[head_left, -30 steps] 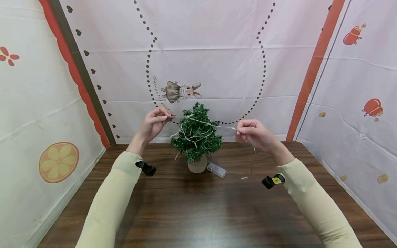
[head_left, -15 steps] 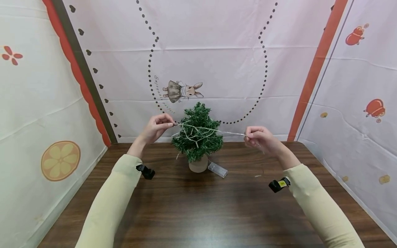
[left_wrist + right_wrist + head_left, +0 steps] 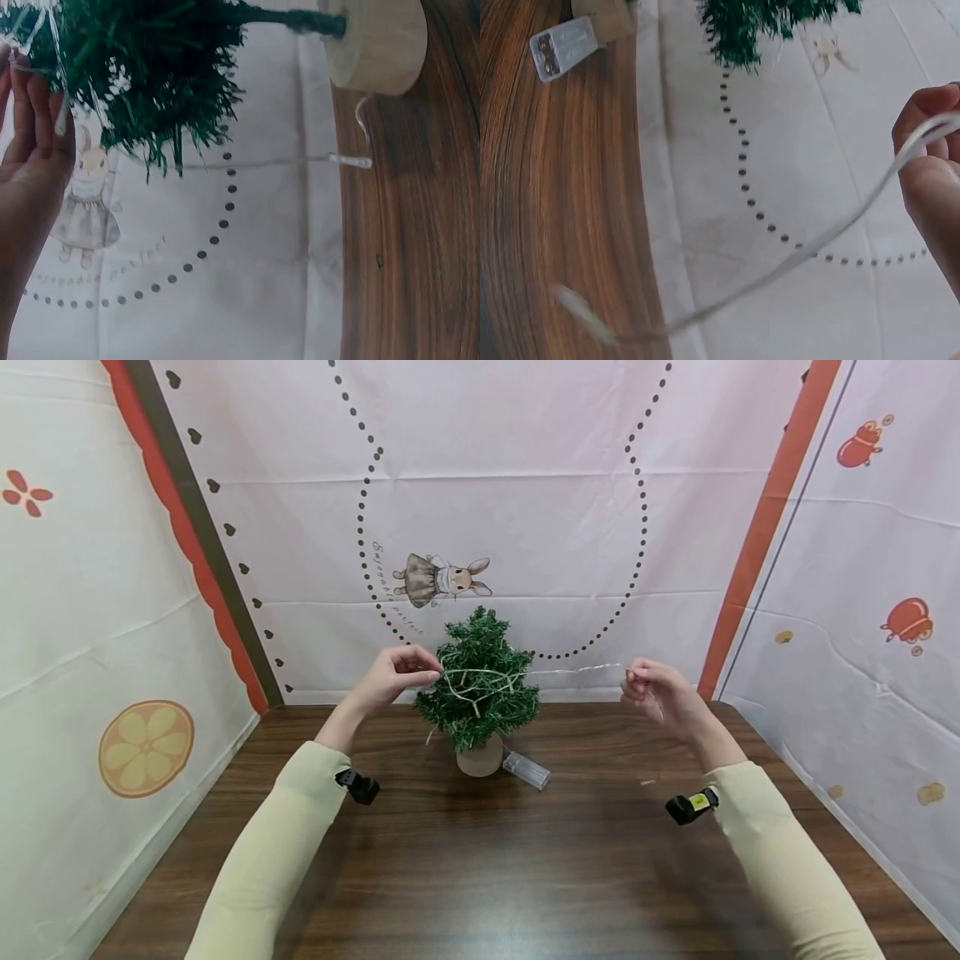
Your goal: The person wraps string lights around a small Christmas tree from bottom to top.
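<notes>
A small green artificial Christmas tree [image 3: 483,639] stands upright in a pale round base [image 3: 480,758], with a clear string light [image 3: 577,670] looped across its front. At the tree's left side, my left hand [image 3: 393,677] pinches the string between thumb and fingers; in the left wrist view those fingers [image 3: 37,127] are partly cut off. My right hand [image 3: 666,695], well to the right of the tree, grips the string, which runs nearly taut between both hands. From the right hand, the loose end of the string [image 3: 802,255] hangs down in the right wrist view.
A clear battery box [image 3: 527,771] lies on the brown wooden table [image 3: 465,868] just right of the base. Behind the table hangs a pale printed cloth [image 3: 510,527], with more cloth at both sides. A short string end [image 3: 351,160] dangles low on the tree's left.
My right hand has moved right, away from the tree, lengthening the stretch of string. My left hand has come down and slightly right, against the tree's left side.
</notes>
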A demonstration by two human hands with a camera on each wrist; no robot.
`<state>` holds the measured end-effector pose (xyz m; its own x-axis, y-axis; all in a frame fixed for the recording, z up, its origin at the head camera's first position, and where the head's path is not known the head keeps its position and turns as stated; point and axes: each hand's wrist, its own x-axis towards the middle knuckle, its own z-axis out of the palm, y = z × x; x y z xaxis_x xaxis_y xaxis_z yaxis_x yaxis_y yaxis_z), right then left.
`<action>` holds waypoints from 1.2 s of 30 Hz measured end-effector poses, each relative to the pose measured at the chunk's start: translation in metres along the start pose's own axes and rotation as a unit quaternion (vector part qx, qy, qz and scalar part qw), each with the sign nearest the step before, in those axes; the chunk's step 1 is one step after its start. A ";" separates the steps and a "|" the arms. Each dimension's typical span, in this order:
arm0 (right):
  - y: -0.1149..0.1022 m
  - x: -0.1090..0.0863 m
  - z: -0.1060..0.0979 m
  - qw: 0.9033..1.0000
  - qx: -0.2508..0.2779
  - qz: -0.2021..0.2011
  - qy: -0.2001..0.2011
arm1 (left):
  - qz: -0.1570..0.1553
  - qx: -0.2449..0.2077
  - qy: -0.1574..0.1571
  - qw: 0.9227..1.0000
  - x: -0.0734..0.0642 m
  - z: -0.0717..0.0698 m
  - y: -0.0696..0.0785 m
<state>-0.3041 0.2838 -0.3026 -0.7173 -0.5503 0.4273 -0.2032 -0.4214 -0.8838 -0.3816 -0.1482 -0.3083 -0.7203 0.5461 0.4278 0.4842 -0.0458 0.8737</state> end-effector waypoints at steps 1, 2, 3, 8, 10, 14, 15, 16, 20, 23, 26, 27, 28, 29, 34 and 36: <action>-0.001 -0.001 -0.003 1.000 0.016 0.004 0.006 | -0.006 0.013 0.003 1.000 0.000 0.002 0.003; -0.002 -0.002 -0.006 1.000 0.026 0.007 0.012 | -0.012 0.028 0.007 1.000 -0.001 0.004 0.006; -0.003 -0.003 -0.008 0.999 0.034 0.010 0.019 | -0.017 0.042 0.011 0.999 -0.002 0.007 0.010; -0.010 -0.005 -0.015 0.998 0.027 0.014 0.063 | -0.012 0.073 0.064 0.995 -0.009 0.026 0.040; -0.012 -0.004 -0.016 0.997 0.022 0.011 0.076 | 0.001 0.083 0.097 0.992 -0.010 0.035 0.052; -0.015 -0.002 -0.017 0.996 0.007 0.008 0.090 | 0.031 0.115 0.138 0.983 -0.010 0.056 0.071; -0.015 -0.001 -0.016 0.996 0.003 0.009 0.091 | 0.040 0.125 0.142 0.981 -0.009 0.061 0.075; -0.016 -0.001 -0.016 0.996 -0.002 0.009 0.092 | 0.049 0.134 0.144 0.979 -0.008 0.067 0.079; -0.019 0.001 -0.014 0.995 -0.023 0.009 0.094 | 0.085 0.169 0.141 0.972 -0.001 0.087 0.087; -0.021 0.003 -0.013 0.995 -0.027 0.010 0.091 | 0.101 0.187 0.131 0.968 0.010 0.099 0.080; -0.025 0.005 -0.011 0.996 -0.031 0.015 0.083 | 0.112 0.194 0.116 0.968 0.026 0.110 0.070; -0.027 0.006 -0.010 0.996 -0.031 0.017 0.080 | 0.113 0.198 0.110 0.967 0.031 0.115 0.070; -0.028 0.007 -0.008 0.996 -0.035 0.020 0.076 | 0.114 0.200 0.103 0.968 0.035 0.119 0.072; -0.028 0.007 -0.007 0.996 -0.036 0.021 0.073 | 0.117 0.205 0.098 0.967 0.040 0.124 0.072; -0.030 0.012 0.000 0.995 -0.060 0.036 0.071 | 0.105 0.215 0.066 0.969 0.067 0.146 0.074; -0.031 0.013 0.002 0.994 -0.075 0.041 0.075 | 0.095 0.216 0.054 0.970 0.077 0.153 0.072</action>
<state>-0.3055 0.2880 -0.2697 -0.8246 -0.4596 0.3297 -0.2292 -0.2614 -0.9376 -0.3261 0.0185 -0.2476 -0.6341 0.4699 0.6140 0.7596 0.2300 0.6084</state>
